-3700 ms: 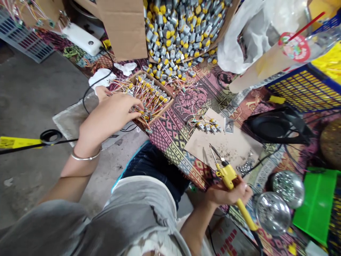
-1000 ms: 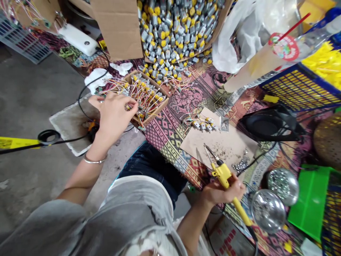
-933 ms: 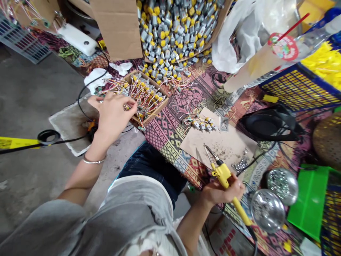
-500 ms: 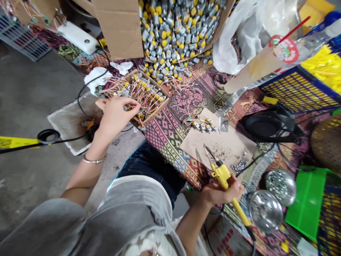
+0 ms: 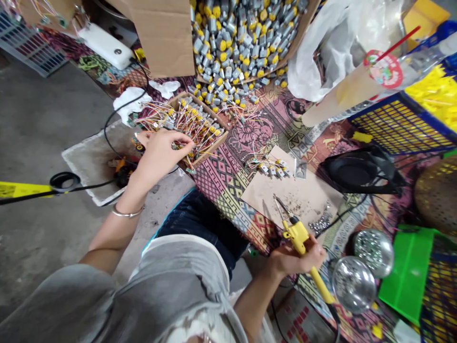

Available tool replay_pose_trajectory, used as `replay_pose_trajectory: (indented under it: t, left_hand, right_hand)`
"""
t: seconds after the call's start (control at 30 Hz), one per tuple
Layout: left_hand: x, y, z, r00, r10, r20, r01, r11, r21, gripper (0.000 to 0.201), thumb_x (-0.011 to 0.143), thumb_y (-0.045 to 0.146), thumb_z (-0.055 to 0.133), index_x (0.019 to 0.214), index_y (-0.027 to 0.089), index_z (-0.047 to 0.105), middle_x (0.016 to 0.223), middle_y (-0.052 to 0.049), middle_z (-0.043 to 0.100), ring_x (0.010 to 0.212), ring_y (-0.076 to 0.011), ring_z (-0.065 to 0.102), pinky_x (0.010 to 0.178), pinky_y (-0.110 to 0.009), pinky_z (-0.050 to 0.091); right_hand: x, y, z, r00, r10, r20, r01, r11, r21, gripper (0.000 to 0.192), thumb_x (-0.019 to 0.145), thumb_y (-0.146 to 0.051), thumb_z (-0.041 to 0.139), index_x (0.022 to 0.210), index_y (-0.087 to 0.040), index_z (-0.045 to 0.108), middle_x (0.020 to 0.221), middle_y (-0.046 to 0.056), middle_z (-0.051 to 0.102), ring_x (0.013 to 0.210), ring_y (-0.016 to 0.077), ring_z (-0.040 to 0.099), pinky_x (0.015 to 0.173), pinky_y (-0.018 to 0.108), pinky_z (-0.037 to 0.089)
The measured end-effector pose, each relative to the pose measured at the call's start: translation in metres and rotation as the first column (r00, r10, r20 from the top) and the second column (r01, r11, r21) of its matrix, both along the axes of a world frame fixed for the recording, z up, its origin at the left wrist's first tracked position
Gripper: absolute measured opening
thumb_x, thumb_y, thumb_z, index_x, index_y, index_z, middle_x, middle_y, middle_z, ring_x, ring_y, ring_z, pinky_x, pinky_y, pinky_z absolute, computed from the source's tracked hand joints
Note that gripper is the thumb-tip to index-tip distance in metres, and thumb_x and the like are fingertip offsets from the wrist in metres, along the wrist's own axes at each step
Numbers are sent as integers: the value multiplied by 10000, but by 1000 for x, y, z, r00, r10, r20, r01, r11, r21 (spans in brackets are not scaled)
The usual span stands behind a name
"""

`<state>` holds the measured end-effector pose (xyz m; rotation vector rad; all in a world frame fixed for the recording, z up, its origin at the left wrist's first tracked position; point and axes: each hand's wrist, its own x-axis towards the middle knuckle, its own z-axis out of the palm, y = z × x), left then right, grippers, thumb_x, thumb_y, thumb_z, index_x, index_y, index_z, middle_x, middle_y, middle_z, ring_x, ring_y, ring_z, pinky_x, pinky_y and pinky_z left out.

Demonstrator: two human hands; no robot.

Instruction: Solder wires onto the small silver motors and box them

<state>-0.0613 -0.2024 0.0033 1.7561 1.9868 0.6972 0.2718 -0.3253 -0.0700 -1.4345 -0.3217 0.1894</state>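
My left hand (image 5: 161,155) is over the near edge of a small cardboard box (image 5: 214,148) packed with wired motors (image 5: 200,120). Its thumb and forefinger meet in a pinch; whatever is between them is too small to make out. In my right hand (image 5: 298,259) is a yellow soldering iron (image 5: 295,233), gripped round the handle. The iron's tip points away from me, over a sheet of brown card (image 5: 260,190). Several small motors with wires (image 5: 273,169) lie in a row at the card's far side, beside a small metal plate (image 5: 300,169).
A large carton (image 5: 162,40) spills loose motors (image 5: 228,62) at the back. On the right are a drink cup (image 5: 342,95), a black fan-like stand (image 5: 360,169), two metal bowls (image 5: 353,284), a green tray (image 5: 407,271) and a blue basket (image 5: 403,126) of yellow parts. The iron's cable trails down.
My left hand has shifted slightly right over the box, still pinched. The right hand and soldering iron stay almost where they were. The whole view has moved a little.
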Motion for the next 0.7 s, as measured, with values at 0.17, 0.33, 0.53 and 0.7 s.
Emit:
replay_pose_trajectory:
  t: [0.17,0.33,0.53,0.7]
  left_hand:
    - [-10,-1,0,999,39,-4,-39,999,17,153,935,320,661,885,261,792,1033,-25,833,1040,-288,738,1049,-437,503]
    - [-7,-2,-3,994,96,-54,-93,994,58,157,950,332,663,892,266,793,1033,-18,825,1083,-290,724,1086,-447,468]
    - [5,-2,-1,980,52,-192,-40,997,63,240,1009,348,598,980,231,805,1036,1,808,1111,-252,682,1099,-468,448]
    - [4,-2,1,978,107,-177,-94,992,84,201,994,344,610,928,270,785,1039,21,815,1114,-270,689,1099,-488,450]
  right_hand:
    - [2,-1,-1,1000,16,-15,-15,1000,12,256,783,-438,666,786,-241,502,763,-8,521,611,110,466,427,236,277]
    - [3,0,-3,1000,-13,-5,13,999,-33,288,772,-482,658,792,-248,491,793,-6,523,631,117,470,442,248,302]
    - [4,-1,-4,1000,-9,-26,9,1000,5,268,768,-444,670,795,-242,496,786,-6,526,632,112,473,439,239,296]
    - [6,-2,-6,999,32,-10,-32,999,-2,260,791,-456,651,798,-238,511,775,-11,510,614,108,462,427,238,274]
